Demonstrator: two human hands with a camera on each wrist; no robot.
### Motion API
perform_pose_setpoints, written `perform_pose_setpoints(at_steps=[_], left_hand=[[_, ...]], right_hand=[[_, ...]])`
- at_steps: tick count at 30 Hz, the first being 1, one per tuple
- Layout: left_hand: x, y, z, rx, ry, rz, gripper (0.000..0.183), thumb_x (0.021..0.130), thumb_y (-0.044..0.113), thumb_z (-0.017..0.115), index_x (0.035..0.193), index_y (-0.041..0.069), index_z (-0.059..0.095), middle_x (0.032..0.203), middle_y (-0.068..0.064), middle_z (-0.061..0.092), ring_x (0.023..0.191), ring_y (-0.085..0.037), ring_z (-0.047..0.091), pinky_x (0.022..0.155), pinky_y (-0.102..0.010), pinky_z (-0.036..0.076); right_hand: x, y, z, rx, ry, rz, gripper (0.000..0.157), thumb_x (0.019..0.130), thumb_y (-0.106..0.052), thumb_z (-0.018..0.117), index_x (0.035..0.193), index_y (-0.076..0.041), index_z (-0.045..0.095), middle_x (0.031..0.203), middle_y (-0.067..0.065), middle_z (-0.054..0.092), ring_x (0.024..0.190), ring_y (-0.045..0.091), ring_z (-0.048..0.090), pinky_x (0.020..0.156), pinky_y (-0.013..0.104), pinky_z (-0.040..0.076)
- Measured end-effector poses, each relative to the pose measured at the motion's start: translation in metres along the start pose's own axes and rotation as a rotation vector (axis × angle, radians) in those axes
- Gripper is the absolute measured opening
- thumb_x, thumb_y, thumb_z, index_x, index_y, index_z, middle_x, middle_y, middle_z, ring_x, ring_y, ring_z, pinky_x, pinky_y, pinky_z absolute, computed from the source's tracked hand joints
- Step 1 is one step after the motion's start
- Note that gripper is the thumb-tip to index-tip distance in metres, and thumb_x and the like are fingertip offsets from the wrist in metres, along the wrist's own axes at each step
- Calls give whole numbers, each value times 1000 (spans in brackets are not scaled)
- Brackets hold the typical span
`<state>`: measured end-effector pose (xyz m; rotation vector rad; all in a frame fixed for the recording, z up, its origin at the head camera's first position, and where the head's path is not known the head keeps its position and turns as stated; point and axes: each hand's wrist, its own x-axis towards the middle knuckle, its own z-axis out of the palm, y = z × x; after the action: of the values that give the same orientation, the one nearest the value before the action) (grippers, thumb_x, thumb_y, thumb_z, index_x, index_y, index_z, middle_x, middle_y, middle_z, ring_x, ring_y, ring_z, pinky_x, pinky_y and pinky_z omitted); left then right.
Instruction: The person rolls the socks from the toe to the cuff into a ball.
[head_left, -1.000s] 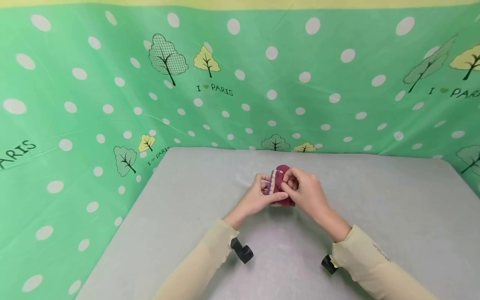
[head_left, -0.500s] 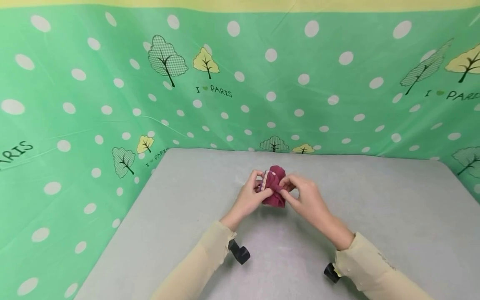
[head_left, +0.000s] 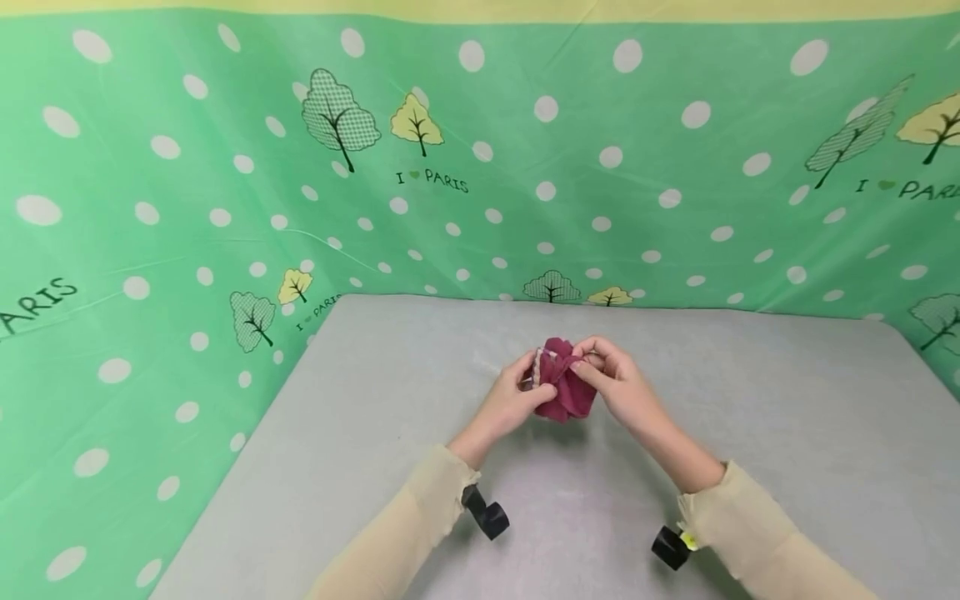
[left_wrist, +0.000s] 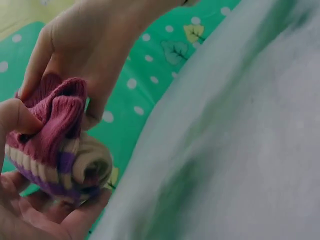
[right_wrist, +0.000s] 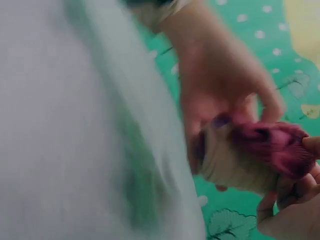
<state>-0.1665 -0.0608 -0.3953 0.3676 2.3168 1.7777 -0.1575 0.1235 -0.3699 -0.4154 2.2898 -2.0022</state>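
Head view: the left hand (head_left: pixel 510 404) grips the rolled sock (head_left: pixel 572 400) from its left, the right hand (head_left: pixel 618 379) pinches from its right, grey table (head_left: pixel 360 375) beneath it. Its maroon cloth flares wider than half a second ago; its folds seem to be loosening. Left wrist: striped part (left_wrist: pixel 65 165) below the maroon. Right wrist: blurred.

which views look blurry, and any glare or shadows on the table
Head view: evenly bright and mostly sharp, a pale sheen on the table and a soft shadow below the rolled cloth; left wrist view: dimmer, the cloth's ribs readable but the table blurred with green streaks; right wrist view: also dim, left hand, cloth and table all soft.
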Motion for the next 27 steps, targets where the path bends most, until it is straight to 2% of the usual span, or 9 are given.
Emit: perform_pose_setpoints(at_steps=[3,5,8,11,15,18,21,25,27], left_hand=[[-4,4,0,-57,-45,-15,56,93,21,61,146,7,47,139,-20,58,119,-28,62,94,-35,56],[-4,7,-3,-142,-106,-34,56,95,20,56,148,7,44,142,-20,55,120,-27,61,95,-34,55],[-3,11,-8,-253,-183,-58,56,97,16,49,150,6,38,144,-23,52,118,-25,61,94,-33,56],[-1,11,-11,-288,-195,-71,51,98,14,48,148,7,37,143,-25,53,115,-22,63,89,-29,57],[1,8,-9,-185,-91,-70,46,95,16,59,137,5,43,133,-25,60,104,-19,66,81,-25,55],[1,3,-6,-74,13,-68,50,89,18,68,132,7,46,127,-21,61,101,-21,65,82,-28,56],[1,2,-2,45,102,-61,54,84,22,74,128,9,46,122,-19,61,98,-23,64,82,-32,57],[-2,6,4,127,199,-24,56,81,24,79,115,9,37,109,-19,61,89,-21,62,76,-29,54],[-3,7,6,103,198,-14,56,82,23,78,108,10,31,105,-19,61,85,-19,63,72,-27,55]], right_hand=[[-1,1,3,-142,53,-65,12,98,-7,56,103,4,55,74,-4,56,68,6,51,59,21,46],[-1,1,3,-178,86,-86,11,98,-7,57,102,3,56,74,-3,55,67,7,50,58,22,45],[-1,2,1,-174,113,-112,9,98,-5,57,102,3,56,74,-4,56,67,7,51,60,22,45],[-1,2,-1,-145,94,-125,10,99,-5,54,104,4,56,77,-6,57,70,6,52,64,21,46],[-4,1,-1,-121,79,-122,11,100,-4,51,106,6,55,83,-12,60,76,5,55,70,19,47],[-7,-1,0,-88,79,-136,12,100,-2,49,106,8,53,84,-15,62,76,4,54,69,19,46],[-9,-3,5,-99,64,-180,10,100,-1,50,104,7,53,84,-8,63,75,5,54,66,21,46],[-8,-2,12,-303,103,-269,4,98,-3,58,99,0,58,84,3,63,73,7,53,64,22,46],[-7,0,15,-413,156,-294,5,95,-3,64,97,-3,59,83,5,64,72,8,52,63,21,45]])
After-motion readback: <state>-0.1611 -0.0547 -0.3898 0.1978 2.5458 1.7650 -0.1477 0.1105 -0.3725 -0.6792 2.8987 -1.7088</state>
